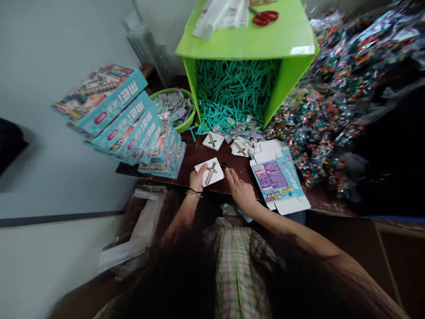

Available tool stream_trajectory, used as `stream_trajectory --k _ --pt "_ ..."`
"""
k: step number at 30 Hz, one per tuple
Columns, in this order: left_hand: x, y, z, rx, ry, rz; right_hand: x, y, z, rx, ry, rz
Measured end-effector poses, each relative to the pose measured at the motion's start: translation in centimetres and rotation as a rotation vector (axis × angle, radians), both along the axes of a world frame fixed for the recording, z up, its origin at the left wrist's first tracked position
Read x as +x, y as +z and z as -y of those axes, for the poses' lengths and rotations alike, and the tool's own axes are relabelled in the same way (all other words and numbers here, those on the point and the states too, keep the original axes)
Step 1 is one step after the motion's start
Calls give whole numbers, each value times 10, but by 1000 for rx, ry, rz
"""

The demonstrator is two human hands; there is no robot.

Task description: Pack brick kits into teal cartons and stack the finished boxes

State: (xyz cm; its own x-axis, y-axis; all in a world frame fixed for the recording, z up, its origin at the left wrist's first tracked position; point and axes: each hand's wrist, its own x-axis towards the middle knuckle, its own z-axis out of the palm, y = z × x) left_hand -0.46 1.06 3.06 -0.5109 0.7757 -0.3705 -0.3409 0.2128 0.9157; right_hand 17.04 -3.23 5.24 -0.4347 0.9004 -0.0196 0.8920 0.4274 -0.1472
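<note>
Hanging dark hair hides both forearms, and whether the right hand (241, 191) grips anything cannot be told. The left hand (197, 179) pinches the left edge of a white card (212, 173) at the counter's (199, 155) near edge; its printed sword runs near-left to far-right.

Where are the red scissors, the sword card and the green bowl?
Scissors (265, 17): head view, on the red handles.
Sword card (210, 173): head view, middle of the sword picture.
Bowl (186, 125): head view, on its green rim.
</note>
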Motion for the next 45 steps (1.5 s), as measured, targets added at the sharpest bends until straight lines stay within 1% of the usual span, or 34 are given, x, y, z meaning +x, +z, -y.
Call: stream_trajectory --k 2,4,6,8,10,12,14,16,17,19,23,25,27,29,31,33,34,35,37,39,41,43,45 --pt "3 -2 -5 44 133 -62 -9 -12 13 -50 47 20" --pt "6 -5 -6 103 225 -139 -15 -23 21 -71 126 -11" --pt "7 -7 -7 138 260 -148 -18 -31 25 -44 177 -90" --pt "6 -6 -9 162 266 -112 -15 -38 24 5 193 -201" --pt "2 -1 -11 200 291 -83 -9 -45 19 20 198 -332" --pt "-3 6 -13 248 299 -55 -3 -49 8 13 156 -503" --pt "-4 10 -13 279 226 -26 1 -50 -8 6 47 -734" --pt "2 9 -9 294 76 -32 1 -48 -24 -44 -65 -959" --pt "7 7 -5 299 11 -50 -1 -46 -30 -83 -92 -1034" --pt "20 1 5 306 -57 -97 -7 -46 -35 -147 -100 -1077" --pt "41 -9 21 284 -72 -122 -9 -54 -28 -216 -54 -990" --pt "43 -10 25 271 -80 -128 -4 -59 -26 -276 -18 -1021" --pt "39 -9 25 259 -71 -157 1 -61 -27 -354 -16 -1115" --pt "33 -10 22 249 -56 -190 3 -58 -28 -489 -55 -1229" --pt "26 -13 17 248 -66 -217 0 -54 -28 -665 -101 -1336" --pt "18 -19 10 259 -131 -249 -4 -50 -27 -809 -152 -1430" --pt "13 -22 6 266 -173 -277 -6 -49 -26 -855 -190 -1472" --pt "7 -26 2 271 -206 -318 -7 -48 -26 -886 -241 -1511" --pt "-8 -35 -5 256 -221 -467 -7 -49 -29 -940 -361 -1574" --pt "-23 -44 -9 184 -198 -708 -5 -50 -35 -985 -491 -1619" --pt "-37 -53 -9 84 -210 -981 -1 -49 -47 -1007 -579 -1647" --pt "-45 -62 -6 18 -274 -1204 0 -46 -61 -1007 -590 -1654" --pt "-49 -70 -3 6 -337 -1340 -3 -39 -75 -1005 -550 -1649"
